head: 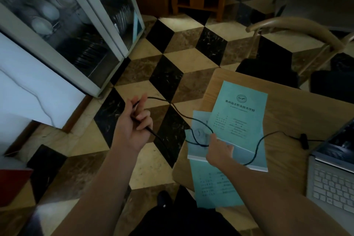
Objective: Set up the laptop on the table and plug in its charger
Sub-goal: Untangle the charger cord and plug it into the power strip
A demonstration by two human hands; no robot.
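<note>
The person's two bare forearms reach forward from the bottom edge, over dark trousers and a dark shoe [164, 200]. Beyond them spreads the floor [168, 59], polished stone tiles in black, brown and cream diamonds, wide and open left of the counter [283, 101]. The counter is pale wood with a rounded near-left corner and a straight far edge; its left edge drops to open floor. A glass-fronted cabinet [80, 25] with a white frame stands well left of the counter, with stacked plates and bowls behind the panes. A curved wooden chair [298, 30] stands just beyond the counter's far edge. The laptop [333, 182], silver with pale keys and its lid raised, lies at the counter's right edge, partly cut off. Teal paper booklets [239, 120], flat and rectangular, overlap at the counter's left side, one hanging over its near edge. The left hand [134, 120] is out over the floor left of the counter, its grip curled round the charger cable [260, 140]. This thin black cord loops across the booklets towards the laptop. The right hand [218, 151] rests on the booklets, its grip pinching a loop of cable.
</note>
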